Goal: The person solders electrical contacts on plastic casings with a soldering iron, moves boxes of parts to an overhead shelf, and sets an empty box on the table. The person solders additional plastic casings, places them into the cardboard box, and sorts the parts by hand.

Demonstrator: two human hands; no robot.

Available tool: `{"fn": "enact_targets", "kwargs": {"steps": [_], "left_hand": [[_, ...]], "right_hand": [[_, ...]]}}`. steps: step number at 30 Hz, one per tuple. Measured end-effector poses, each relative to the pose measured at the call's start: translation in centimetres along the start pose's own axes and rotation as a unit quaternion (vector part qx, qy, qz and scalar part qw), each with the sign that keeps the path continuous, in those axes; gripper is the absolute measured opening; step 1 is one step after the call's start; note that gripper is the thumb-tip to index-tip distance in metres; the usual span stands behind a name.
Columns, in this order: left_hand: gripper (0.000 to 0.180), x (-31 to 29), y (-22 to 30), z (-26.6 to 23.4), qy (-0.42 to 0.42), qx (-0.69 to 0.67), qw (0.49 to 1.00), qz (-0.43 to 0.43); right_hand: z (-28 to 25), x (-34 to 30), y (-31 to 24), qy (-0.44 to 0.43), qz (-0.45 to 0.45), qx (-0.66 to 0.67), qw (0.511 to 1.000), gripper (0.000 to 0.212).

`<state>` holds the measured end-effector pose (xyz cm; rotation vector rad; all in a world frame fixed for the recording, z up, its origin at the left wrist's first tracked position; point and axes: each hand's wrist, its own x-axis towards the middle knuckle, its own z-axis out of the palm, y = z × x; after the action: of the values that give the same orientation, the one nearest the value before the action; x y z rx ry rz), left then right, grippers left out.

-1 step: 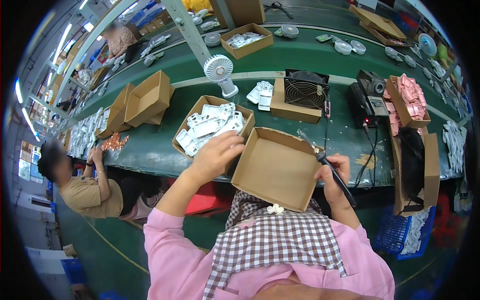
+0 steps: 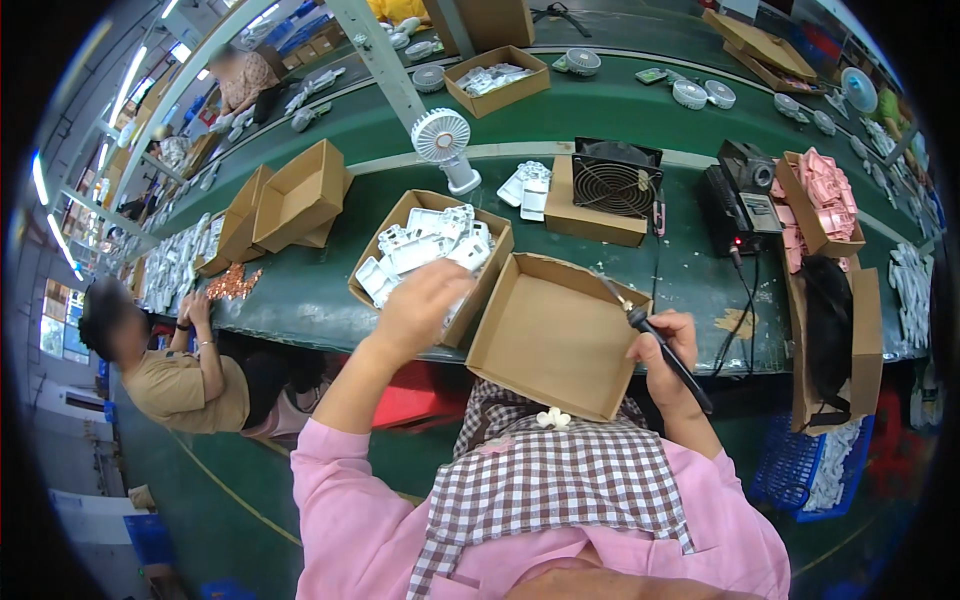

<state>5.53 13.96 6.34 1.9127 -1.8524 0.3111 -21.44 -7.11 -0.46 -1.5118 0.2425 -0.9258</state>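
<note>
On the green counter (image 2: 690, 275), at its front edge, an open carton (image 2: 489, 288) holds heaped white plastic parts (image 2: 415, 250); beyond the shallow cardboard tray (image 2: 555, 340) to its right, a black unit (image 2: 722, 215) shows a small red light, any lettering on it too small to read; the left hand (image 2: 425, 305) reaches over the carton's near right side, palm down, fingers bent and blurred, so I cannot tell whether they pinch a part; the right hand (image 2: 665, 352) is closed around the black handle of a soldering iron (image 2: 684, 376), its tip slanting up and left over the tray's right rim; the tray's near edge overhangs the counter; green surface shows between tray and unit, black cables (image 2: 752, 300) trailing beside the unit.
</note>
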Motion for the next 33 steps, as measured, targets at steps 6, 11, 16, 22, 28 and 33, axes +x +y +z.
{"fn": "enact_targets", "kwargs": {"steps": [6,11,16,22,28,33], "left_hand": [[0.036,-3.7,-7.8,-4.8,-0.053,0.087,0.985,-0.136],[0.048,-5.0,-9.6,-3.9,-0.187,0.042,0.965,-0.180],[0.031,-5.1,-11.1,-4.4,-0.208,0.060,0.964,-0.155],[0.021,-2.2,-11.5,-5.1,-0.143,-0.093,0.919,-0.354],[0.027,-1.0,-10.5,-0.4,-0.173,-0.023,0.939,-0.296],[0.033,-1.1,-11.2,-0.6,-0.162,-0.126,0.921,-0.333]], "right_hand": [[0.6,-0.3,1.8,-0.032,-0.064,-0.124,0.990,0.022],[1.4,0.3,2.1,-0.008,-0.074,-0.133,0.988,0.020],[1.5,0.4,1.8,-0.012,-0.066,-0.131,0.989,0.019],[1.5,0.1,2.5,0.005,-0.068,-0.132,0.989,0.019],[1.6,0.3,2.2,-0.002,-0.080,-0.147,0.986,0.018],[1.5,0.2,2.3,-0.003,-0.073,-0.144,0.987,0.018]]}}
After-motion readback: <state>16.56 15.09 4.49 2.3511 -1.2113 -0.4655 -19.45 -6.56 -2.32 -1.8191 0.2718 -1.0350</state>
